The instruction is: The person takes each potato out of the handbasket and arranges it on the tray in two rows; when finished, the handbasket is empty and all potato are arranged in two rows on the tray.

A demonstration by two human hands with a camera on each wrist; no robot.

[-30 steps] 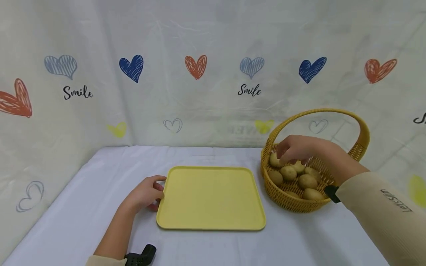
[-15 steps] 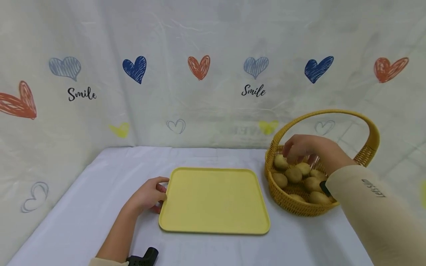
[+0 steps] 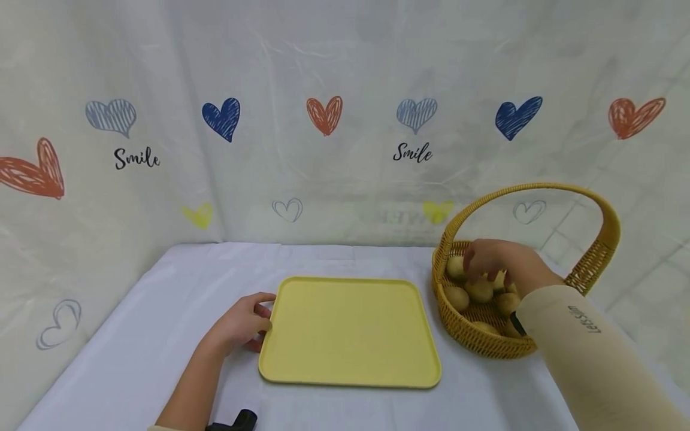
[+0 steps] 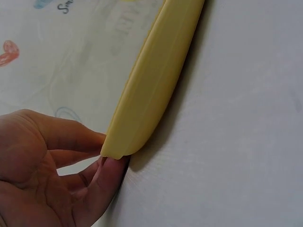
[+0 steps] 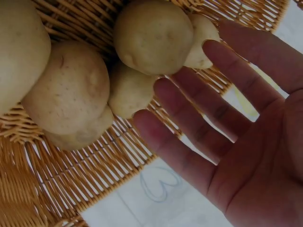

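The left hand point(image 3: 242, 323) holds the left edge of a flat yellow tray point(image 3: 350, 332) on the table. In the left wrist view, its fingers meet the tray's rim point(image 4: 147, 85) from both sides. Over at the right, the right hand point(image 3: 493, 260) reaches under the handle of a wicker basket point(image 3: 480, 344) that holds several potatoes point(image 3: 457, 297). Seen by the right wrist camera, the fingers of the right hand point(image 5: 265, 156) are spread and nearly straight. Their tips lie right beside a round potato point(image 5: 154, 35), and none is gripped. Part of the basket is hidden by the right forearm.
A white cloth point(image 3: 178, 311) covers the table. The basket's tall arched handle point(image 3: 539, 187) stands over the right hand and wrist. Behind the table hangs a pale curtain point(image 3: 350, 173) printed with hearts.
The right hand has moved lower into the basket among the potatoes. The left hand stays at the tray's edge, and the head view has shifted slightly.
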